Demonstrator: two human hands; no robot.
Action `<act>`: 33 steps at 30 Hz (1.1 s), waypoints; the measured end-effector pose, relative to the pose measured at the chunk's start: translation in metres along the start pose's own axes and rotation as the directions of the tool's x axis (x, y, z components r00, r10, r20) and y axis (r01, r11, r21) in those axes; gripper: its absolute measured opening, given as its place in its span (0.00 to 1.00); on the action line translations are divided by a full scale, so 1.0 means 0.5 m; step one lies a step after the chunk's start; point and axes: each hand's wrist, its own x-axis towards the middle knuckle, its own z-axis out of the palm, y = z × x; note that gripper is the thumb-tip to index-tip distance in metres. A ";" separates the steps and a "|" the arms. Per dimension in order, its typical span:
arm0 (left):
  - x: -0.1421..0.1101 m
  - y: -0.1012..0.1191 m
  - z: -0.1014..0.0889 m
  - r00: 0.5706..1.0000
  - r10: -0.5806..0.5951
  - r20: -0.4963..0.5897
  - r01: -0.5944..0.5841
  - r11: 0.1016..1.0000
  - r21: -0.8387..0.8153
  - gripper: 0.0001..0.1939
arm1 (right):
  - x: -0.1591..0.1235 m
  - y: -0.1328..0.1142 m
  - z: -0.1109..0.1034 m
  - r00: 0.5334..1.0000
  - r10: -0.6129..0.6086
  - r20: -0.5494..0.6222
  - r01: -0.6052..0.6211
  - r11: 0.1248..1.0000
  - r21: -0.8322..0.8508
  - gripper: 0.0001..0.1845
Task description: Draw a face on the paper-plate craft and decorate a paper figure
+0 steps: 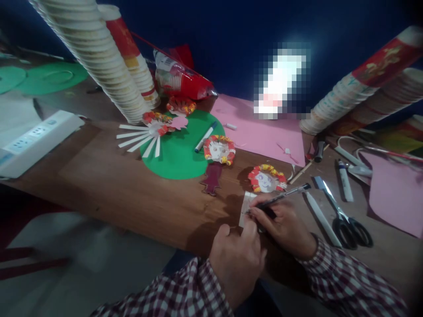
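Note:
In the head view my right hand (287, 224) grips a pen (286, 194), its tip low over a small white piece of paper (243, 215) at the table's near edge. My left hand (236, 255) is beside it, index finger pressed down at the paper and thumb held apart; its other fingers are partly hidden. Just beyond the paper lies a red and yellow paper ring with a drawn face (265, 180). A second ring with a face (219, 150) rests to the left, above a dark maroon cutout (212, 179).
Scissors (345, 220), a white marker (345, 182) and a pink sheet (396, 193) lie right. A green paper disc (178, 163) carries a blue-capped marker (205, 137) and white strips (137, 136). Stacked paper cups (102, 57) tower behind. A power strip (39, 141) sits left.

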 end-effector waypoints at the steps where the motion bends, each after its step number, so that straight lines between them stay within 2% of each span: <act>1: 0.000 0.000 0.001 1.000 0.000 -0.001 0.000 1.000 0.000 0.20 | 0.000 0.001 0.000 1.000 0.002 0.003 -0.002 1.000 0.001 0.05; 13: 0.001 -0.002 -0.005 1.000 0.000 -0.009 0.001 1.000 0.019 0.22 | 0.002 -0.002 0.004 0.996 0.075 -0.050 -0.075 0.997 0.001 0.07; 19: 0.002 -0.002 -0.012 1.000 0.002 -0.009 -0.002 1.000 0.011 0.21 | 0.002 -0.006 0.002 0.999 0.051 -0.008 -0.051 0.999 -0.006 0.07; 27: -0.002 0.000 -0.005 1.000 0.003 -0.018 -0.003 1.000 0.010 0.20 | 0.001 -0.004 0.001 0.999 0.032 -0.037 -0.031 0.999 0.003 0.06; 33: -0.001 0.013 0.011 0.994 -0.110 0.024 0.110 0.993 -0.031 0.19 | -0.002 -0.002 0.001 0.999 0.024 -0.031 -0.023 1.000 0.013 0.06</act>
